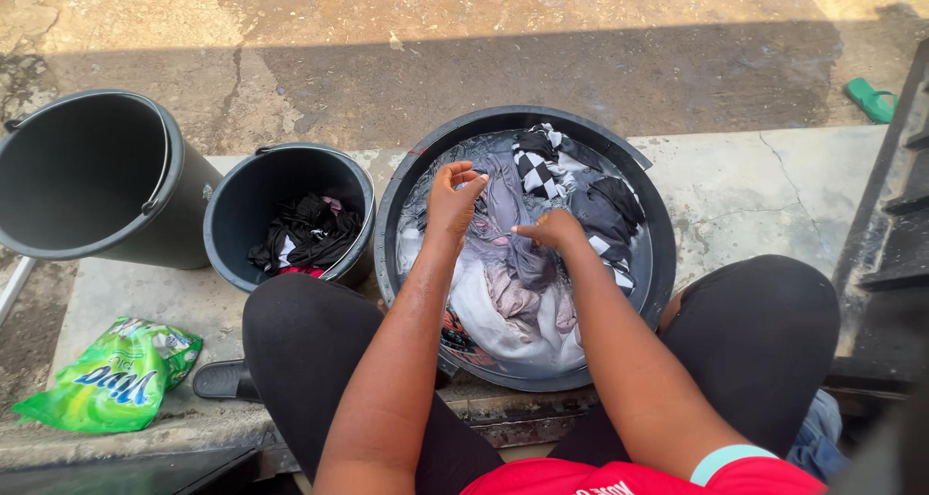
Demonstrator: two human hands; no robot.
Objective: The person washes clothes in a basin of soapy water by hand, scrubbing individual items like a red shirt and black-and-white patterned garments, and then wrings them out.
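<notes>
A wide black wash basin stands between my knees, full of soapy water and soaking clothes, among them a black-and-white checked cloth and pale garments. My left hand is raised over the basin's left side, its fingers pinching a grey wet garment. My right hand is closed on the same grey garment near the basin's middle. Both forearms reach in from below.
A small black bucket holding dark wrung clothes stands left of the basin. A larger black bucket tilts at far left. A green detergent pouch lies on the concrete slab beside a black sandal. A green slipper lies far right.
</notes>
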